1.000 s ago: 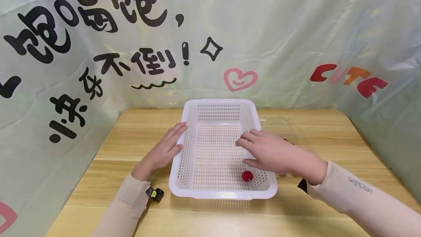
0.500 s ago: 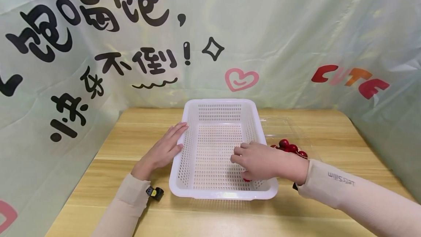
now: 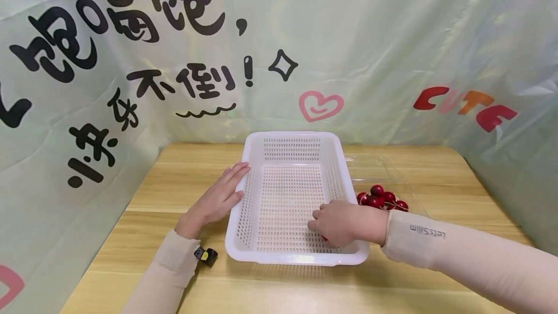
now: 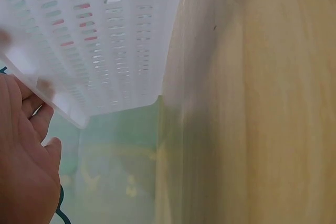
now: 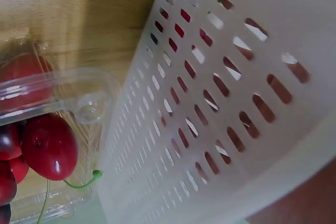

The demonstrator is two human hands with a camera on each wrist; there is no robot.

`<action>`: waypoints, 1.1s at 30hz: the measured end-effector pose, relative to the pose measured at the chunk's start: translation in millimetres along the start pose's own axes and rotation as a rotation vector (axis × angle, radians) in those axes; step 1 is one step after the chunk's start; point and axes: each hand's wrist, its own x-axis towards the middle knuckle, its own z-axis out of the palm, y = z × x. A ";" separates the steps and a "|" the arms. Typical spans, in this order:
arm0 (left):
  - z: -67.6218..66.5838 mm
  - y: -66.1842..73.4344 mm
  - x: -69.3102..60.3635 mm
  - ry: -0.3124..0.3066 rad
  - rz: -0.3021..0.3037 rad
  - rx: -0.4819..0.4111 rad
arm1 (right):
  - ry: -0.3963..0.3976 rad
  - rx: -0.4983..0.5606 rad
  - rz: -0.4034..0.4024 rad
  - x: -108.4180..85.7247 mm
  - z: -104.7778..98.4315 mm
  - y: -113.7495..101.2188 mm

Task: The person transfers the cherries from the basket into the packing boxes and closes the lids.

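A white perforated plastic basket (image 3: 289,185) stands on the wooden table. My left hand (image 3: 213,201) rests against its left side, the straight fingers lying on the rim; in the left wrist view the left hand (image 4: 29,145) touches the rim from outside. My right hand (image 3: 342,222) reaches down into the near right corner, fingers curled round a red cherry (image 3: 324,238) of which only a sliver shows. The basket wall (image 5: 210,103) mostly hides that hand in the right wrist view. Several more cherries (image 3: 381,198) lie right of the basket, in a clear plastic box (image 3: 370,166).
The wooden table (image 3: 187,183) ends against a pale printed cloth (image 3: 370,52) at the back and sides. A small black device (image 3: 206,256) sits at the left wrist. In the right wrist view, cherries (image 5: 50,147) with green stems lie close to the basket wall.
My right hand has lowered into the basket and moved toward its near right corner, covering the lone cherry. The cherries on the right have come into sight. My left hand stays put.
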 end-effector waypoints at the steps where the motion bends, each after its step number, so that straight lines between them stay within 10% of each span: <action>1: 0.3 -0.2 0.0 -0.002 -0.001 0.000 | -0.004 0.006 0.006 0.8 0.6 -0.5; 17: -0.1 0.5 0.0 0.000 -0.004 0.005 | 0.010 -0.065 0.022 8.7 -1.0 -2.5; 33: 0.5 -0.8 0.2 -0.004 0.000 -0.005 | 0.627 -0.278 -0.181 -8.3 -14.7 8.4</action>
